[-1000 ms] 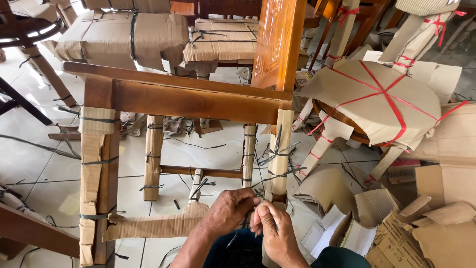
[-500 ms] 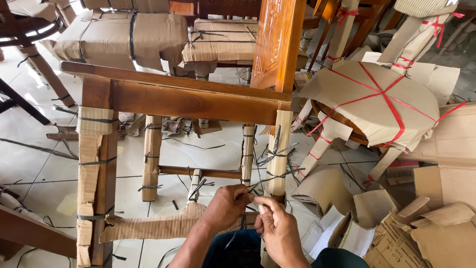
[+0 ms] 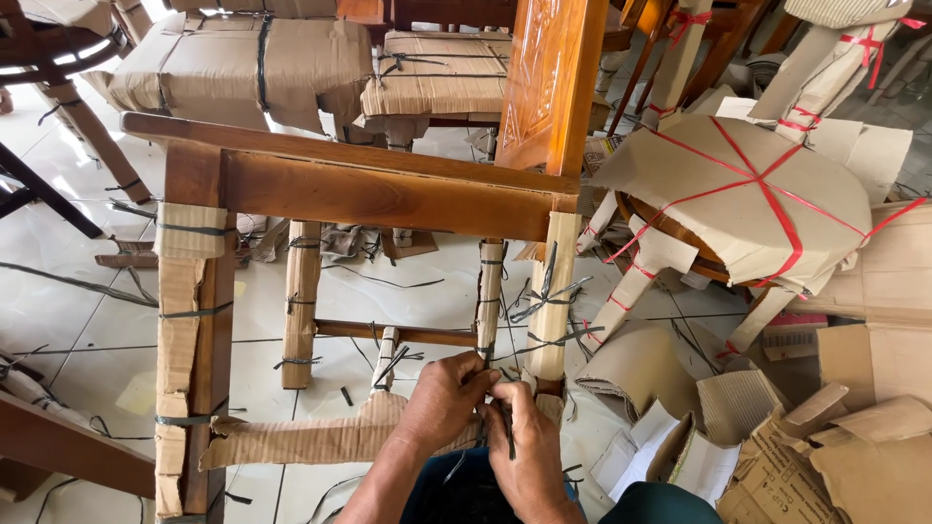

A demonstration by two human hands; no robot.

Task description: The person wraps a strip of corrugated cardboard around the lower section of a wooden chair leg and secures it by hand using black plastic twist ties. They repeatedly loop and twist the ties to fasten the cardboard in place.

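From the head view, the person's left hand [image 3: 442,398] and right hand [image 3: 529,451] meet low in the frame, fingers pinched closed on a thin dark plastic strap [image 3: 507,427]. They hold it right at the foot of the near chair leg [image 3: 551,301], the one sleeved in cardboard just above the right hand. Both hands look clenched on that strap rather than loose, though the knot itself is hidden under the fingers.

As for progress, I would judge the wrapping of this wooden chair frame [image 3: 379,189] to be partly done. The leg well left of the hands [image 3: 189,340] carries cardboard held by several straps, and the two far legs beyond the hands have straps tied on. A cardboard strip [image 3: 311,439] runs along the lower rail just left of the left hand and looks only loosely in place. The broad top rail above the hands is bare wood, so covering appears to be left there.

The floor [image 3: 87,320] is pale glossy tile, littered with strap offcuts around the hands. To the right of the hands sits a cardboard-wrapped round piece tied with red bands [image 3: 748,204], and nearer lie loose cardboard scraps [image 3: 777,456]. Beyond the frame stand more wrapped chair seats [image 3: 243,63].
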